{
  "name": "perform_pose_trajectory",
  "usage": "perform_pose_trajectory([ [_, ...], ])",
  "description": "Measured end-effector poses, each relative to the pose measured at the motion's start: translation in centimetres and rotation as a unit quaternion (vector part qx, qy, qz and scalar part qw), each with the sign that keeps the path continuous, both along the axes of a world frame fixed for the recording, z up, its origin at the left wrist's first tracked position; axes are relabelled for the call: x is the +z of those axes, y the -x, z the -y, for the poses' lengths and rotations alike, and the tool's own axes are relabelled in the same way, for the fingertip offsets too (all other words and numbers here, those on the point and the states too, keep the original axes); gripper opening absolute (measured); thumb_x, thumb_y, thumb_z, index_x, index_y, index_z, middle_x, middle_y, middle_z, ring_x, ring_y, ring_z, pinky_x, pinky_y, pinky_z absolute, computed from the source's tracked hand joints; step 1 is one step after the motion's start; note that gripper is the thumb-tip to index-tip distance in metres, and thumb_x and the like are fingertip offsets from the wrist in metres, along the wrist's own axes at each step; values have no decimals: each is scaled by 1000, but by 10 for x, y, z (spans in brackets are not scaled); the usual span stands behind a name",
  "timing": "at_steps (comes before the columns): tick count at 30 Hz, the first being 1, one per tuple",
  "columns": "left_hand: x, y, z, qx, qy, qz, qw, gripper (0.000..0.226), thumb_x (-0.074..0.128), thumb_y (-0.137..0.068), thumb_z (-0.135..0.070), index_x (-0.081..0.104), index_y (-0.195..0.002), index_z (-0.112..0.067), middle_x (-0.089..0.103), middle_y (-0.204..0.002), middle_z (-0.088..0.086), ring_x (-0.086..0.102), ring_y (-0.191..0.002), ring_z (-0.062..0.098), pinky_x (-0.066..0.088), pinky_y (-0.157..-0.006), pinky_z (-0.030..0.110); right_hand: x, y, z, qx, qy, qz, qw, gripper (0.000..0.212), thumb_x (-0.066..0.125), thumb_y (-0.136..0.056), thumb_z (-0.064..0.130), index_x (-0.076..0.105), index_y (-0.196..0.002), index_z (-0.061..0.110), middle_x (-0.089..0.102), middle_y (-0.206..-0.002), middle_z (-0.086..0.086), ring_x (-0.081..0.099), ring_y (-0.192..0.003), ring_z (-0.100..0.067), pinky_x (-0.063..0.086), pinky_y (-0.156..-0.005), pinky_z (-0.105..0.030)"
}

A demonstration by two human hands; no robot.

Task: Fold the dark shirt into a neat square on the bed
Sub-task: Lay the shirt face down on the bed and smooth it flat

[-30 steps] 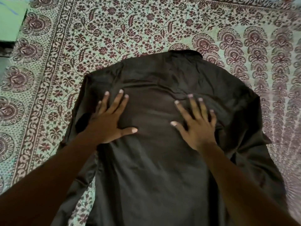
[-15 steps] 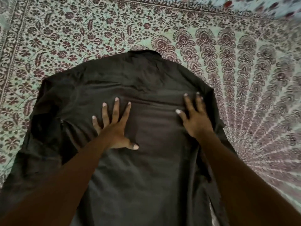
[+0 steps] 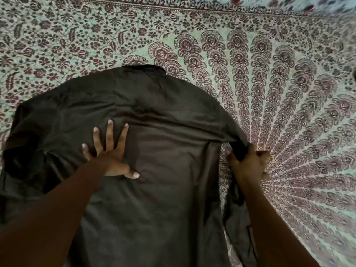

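The dark shirt is seen as thin woven cloth, matt with a faint sheen, softly creased. The bedspread is seen as printed matt cloth.

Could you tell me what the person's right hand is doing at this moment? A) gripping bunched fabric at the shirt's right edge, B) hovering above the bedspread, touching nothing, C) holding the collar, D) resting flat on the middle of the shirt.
A: the right hand is closed around a bunch of dark fabric at the right edge of the dark shirt, while the left hand lies flat, fingers spread, on the shirt's back.
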State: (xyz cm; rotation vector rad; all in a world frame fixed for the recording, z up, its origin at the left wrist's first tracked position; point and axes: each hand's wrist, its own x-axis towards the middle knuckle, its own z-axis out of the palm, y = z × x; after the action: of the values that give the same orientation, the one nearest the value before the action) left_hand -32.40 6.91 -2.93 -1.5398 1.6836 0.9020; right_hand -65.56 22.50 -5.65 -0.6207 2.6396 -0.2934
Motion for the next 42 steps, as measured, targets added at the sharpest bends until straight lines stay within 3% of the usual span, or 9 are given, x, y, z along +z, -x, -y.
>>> perform_pose_trajectory([
  [5, 1, 3, -1, 1, -1, 6, 1000, 163, 92, -52, -70, -49, -133, -59, -72, -131, -16, -54, -139, 34, -11, -120, 71, 19, 49, 40, 87, 82, -85, 989, 18, 58, -92, 9, 64, -108, 9, 64, -107, -16, 61, -94, -31, 47, -74, -38],
  [10, 1, 4, -3, -9, 8, 17, 1000, 161, 89, -50, -75, -55, -121, -60, -72, -131, -16, -52, -140, 36, -8, -118, 72, 40, 88, 100, 126, -91, -143, 978, 50, 57, -97, 11, 43, -145, 20, 35, -155, -26, 26, -147, -47, 23, -116, -69],
  [15, 6, 5, -2, -5, 6, 12, 1000, 161, 90, -51, -73, -52, -125, -60, -70, -134, -16, -51, -142, 35, -6, -119, 72, 53, 34, 84, 265, -96, -92, 955, 111, 79, -77, 22, 10, -161, 45, -9, -171, -12, -9, -155, -46, 3, -115, -76],
  [21, 1, 2, -2, -3, 12, 1, 1000, 162, 91, -49, -72, -49, -131, -61, -69, -135, -17, -51, -142, 35, -8, -119, 72, -7, -61, 25, 516, 49, -66, 853, 68, 48, -97, 56, 31, -160, 37, 13, -173, 4, 14, -160, -24, 31, -114, -59],
  [25, 0, 1, -5, 1, 21, -15, 1000, 162, 92, -49, -70, -46, -133, -63, -69, -135, -19, -51, -142, 34, -10, -120, 72, -34, -48, 13, 293, -31, -105, 950, 74, 30, -95, 80, 17, -161, 48, 6, -174, 6, 8, -160, -25, 21, -116, -66],
  [28, -2, 1, -6, 3, 29, -15, 999, 162, 92, -49, -70, -46, -134, -63, -69, -135, -19, -52, -141, 33, -10, -120, 71, -14, -57, 41, 120, -26, -104, 987, 79, 29, -96, 77, 47, -151, 22, 26, -167, -15, 20, -153, -41, 23, -114, -69],
  [33, -7, -3, -7, 2, 34, -21, 999, 163, 92, -48, -71, -45, -136, -61, -69, -134, -19, -53, -140, 33, -9, -120, 72, -3, -58, 127, 303, 77, -194, 930, 53, 58, -97, 27, 45, -148, 20, 37, -158, -17, 38, -141, -42, 34, -108, -64],
  [38, -11, -5, -7, -2, 37, -27, 999, 163, 90, -47, -74, -47, -134, -61, -69, -135, -18, -53, -140, 34, -10, -119, 72, 6, -8, 203, 190, 9, 19, 982, 57, 70, -96, 27, 43, -144, 12, 49, -143, -25, 52, -131, -46, 47, -103, -53],
  [42, -15, -6, -5, -5, 39, -24, 999, 164, 90, -47, -74, -48, -135, -60, -69, -135, -17, -54, -139, 35, -10, -119, 73, 18, -10, 213, 228, 52, -126, 964, 34, 60, -100, 18, 53, -131, 7, 51, -139, -23, 59, -119, -47, 49, -96, -50],
])
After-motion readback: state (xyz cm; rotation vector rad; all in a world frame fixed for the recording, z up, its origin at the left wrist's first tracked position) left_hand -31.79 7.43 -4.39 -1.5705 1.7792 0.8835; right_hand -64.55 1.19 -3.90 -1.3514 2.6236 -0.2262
